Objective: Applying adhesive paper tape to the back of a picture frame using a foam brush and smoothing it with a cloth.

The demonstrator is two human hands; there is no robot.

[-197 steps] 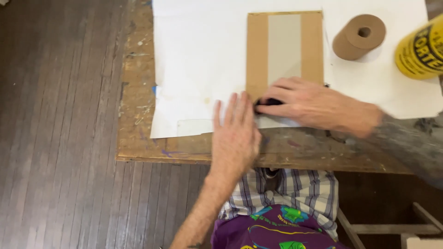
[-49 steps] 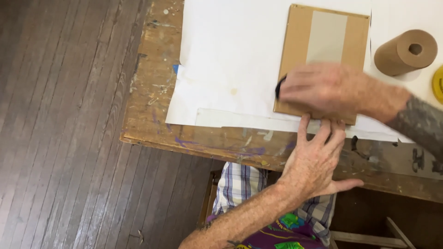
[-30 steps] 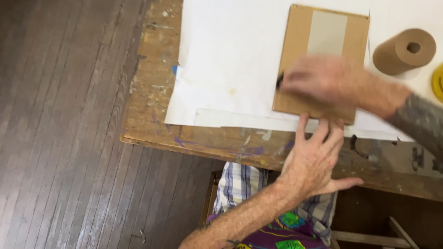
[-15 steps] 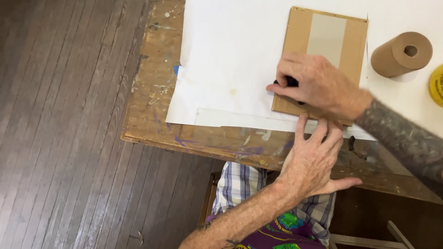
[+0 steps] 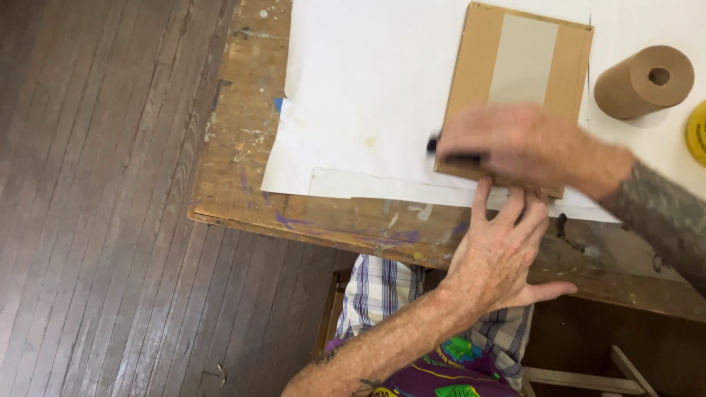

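Fingers, right hand [image 5: 526,147]: curled shut around a small dark tool [image 5: 450,154]; we see only its dark end past the knuckles, and motion blur hides what kind it is.
Fingers, left hand [image 5: 500,254]: spread flat and open, holding nothing; the fingertips press down at the near edge of the cardboard panel [image 5: 522,73].
Cardboard panel: brown, with a pale grey strip down its middle; we find it lying flat on the white paper sheet [image 5: 368,95], toward the right part of the table, its near edge close to the table's near edge.
Tool position: at the panel's near left corner, touching or just above the board; we cannot tell which.
Table [image 5: 243,132]: worn wood, paint-flecked, bare along its left edge.
Other items: a brown paper tape roll [image 5: 641,82] on its side near the right edge; a yellow round object [image 5: 697,132] cut off by the frame.
Risk: we judge that the panel could slide on the smooth paper if the left fingertips ease off.
Risk: the left fingertips lie just beside the tool's line; a slip could catch them.
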